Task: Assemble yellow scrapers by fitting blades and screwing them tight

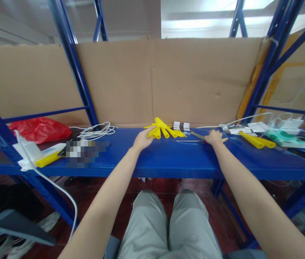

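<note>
My left hand (143, 139) reaches to a cluster of yellow tapered tubes (165, 133) on the blue shelf, its fingers closed around the nearest ones and partly hidden by them. At the cluster's right lie small yellow pieces (180, 133) and two rows of small white parts (181, 126). My right hand (214, 137) is over the handle end of a tool with a broad metal blade (197, 135), fingers curled, one sticking out to the right. A thin metal rod (190, 141) also runs in under this hand; a bit of reddish handle shows there.
To the right lie more yellow tubes (257, 141), a green-and-white item (284, 138) and white cables. On the left are a coiled white cable (97, 131), a red plastic bag (40, 130) and a yellow-handled tool (48, 159). Cardboard (114, 79) walls the back, between blue posts (71, 57).
</note>
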The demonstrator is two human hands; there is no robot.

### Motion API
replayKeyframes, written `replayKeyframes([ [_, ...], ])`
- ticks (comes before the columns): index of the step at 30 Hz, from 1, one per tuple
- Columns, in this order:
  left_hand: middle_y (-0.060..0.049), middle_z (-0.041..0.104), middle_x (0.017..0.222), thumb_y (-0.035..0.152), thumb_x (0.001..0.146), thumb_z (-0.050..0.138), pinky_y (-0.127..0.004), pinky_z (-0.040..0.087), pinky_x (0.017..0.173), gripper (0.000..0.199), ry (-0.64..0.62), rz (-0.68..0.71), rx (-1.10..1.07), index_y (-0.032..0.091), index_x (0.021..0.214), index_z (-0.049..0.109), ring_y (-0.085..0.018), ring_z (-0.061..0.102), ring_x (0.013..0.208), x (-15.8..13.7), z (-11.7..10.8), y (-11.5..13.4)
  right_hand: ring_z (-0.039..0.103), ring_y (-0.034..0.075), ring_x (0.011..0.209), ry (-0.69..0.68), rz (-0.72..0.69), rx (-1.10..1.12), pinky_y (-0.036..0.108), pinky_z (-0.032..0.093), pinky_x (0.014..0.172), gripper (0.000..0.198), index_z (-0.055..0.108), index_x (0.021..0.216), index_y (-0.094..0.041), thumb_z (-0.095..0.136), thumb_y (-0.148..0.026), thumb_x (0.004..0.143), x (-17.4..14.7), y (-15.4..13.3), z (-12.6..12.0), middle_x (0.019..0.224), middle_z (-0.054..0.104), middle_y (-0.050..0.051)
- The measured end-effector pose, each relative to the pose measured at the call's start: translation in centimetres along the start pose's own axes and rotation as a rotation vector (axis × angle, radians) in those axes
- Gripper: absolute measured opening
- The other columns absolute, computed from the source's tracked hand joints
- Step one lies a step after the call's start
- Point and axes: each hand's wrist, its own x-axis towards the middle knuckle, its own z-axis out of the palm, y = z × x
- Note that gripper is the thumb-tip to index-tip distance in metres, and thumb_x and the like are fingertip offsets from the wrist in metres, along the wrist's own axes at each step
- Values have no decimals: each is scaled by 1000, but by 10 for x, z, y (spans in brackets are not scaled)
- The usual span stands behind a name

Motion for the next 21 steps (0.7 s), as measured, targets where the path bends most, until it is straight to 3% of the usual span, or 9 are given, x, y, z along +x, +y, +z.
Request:
replayKeyframes([
  [4, 1, 64, 127, 20, 83, 52, -34, 49, 96, 50, -229, 93, 216, 33, 131, 56, -22, 61, 114, -6, 1, 17, 36, 37, 131, -78, 33, -32, 70, 10, 106, 50, 51, 130, -10, 51, -28, 83, -3, 0, -2, 135, 45, 24],
  [7, 1, 63, 127, 25, 86, 51, -32, 47, 97, 45, -324, 175, 322, 33, 129, 58, -22, 59, 116, -9, 2, 28, 36, 38, 131, -67, 33, -38, 71, 10, 105, 50, 50, 131, -9, 49, -27, 85, -3, 0, -2, 135, 46, 25],
  [14, -8, 62, 124, 22, 86, 47, -32, 49, 92, 40, -371, 223, 418, 22, 123, 62, -23, 60, 112, -9, 8, 36, 33, 37, 133, -15, 77, -61, 70, 13, 105, 49, 50, 132, -10, 47, -26, 86, 3, 9, 0, 137, 45, 24],
  [21, -6, 66, 118, 24, 88, 50, -29, 47, 93, 33, -391, 234, 359, 22, 116, 66, -21, 61, 110, -9, 7, 37, 40, 38, 126, 80, 89, -48, 71, 21, 100, 44, 57, 125, -11, 44, -20, 83, 8, 17, 2, 129, 51, 25],
])
